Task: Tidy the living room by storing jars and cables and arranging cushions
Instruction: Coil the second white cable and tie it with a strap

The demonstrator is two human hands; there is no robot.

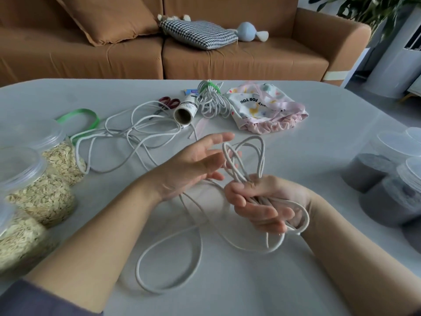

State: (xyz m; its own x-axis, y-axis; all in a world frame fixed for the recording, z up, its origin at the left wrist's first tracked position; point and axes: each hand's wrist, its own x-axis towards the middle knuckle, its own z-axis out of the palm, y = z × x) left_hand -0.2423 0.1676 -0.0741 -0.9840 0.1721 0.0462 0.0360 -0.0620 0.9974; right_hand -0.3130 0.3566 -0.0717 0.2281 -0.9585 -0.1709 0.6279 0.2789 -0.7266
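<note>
Cable [234, 167] loops, white and thin, stand up out of the right hand [262, 201], whose fingers and thumb curl tightly round the gathered strands. More of it hangs below the fist and trails in wide loops across the near part of the grey surface [296, 270]. The left hand [193, 167] is spread, fingers straight, just left of the upright loops; whether it touches them I cannot tell. The two hands are near each other but apart.

Farther back on the left a loose tangle [141, 131] of white cord lies beside a green ribbon [88, 115]. Behind it are scissors [168, 102], a cardboard tube [185, 110], a tied bundle [211, 103] of cord with a green band, and a printed pouch [268, 110]. Jars of oats [45, 197] stand at the near left, jars of dark stuff [369, 174] at the right. On the brown sofa [250, 62] beyond lie a brown cushion [109, 17], a checked cushion [198, 34] and a blue toy [248, 30].
</note>
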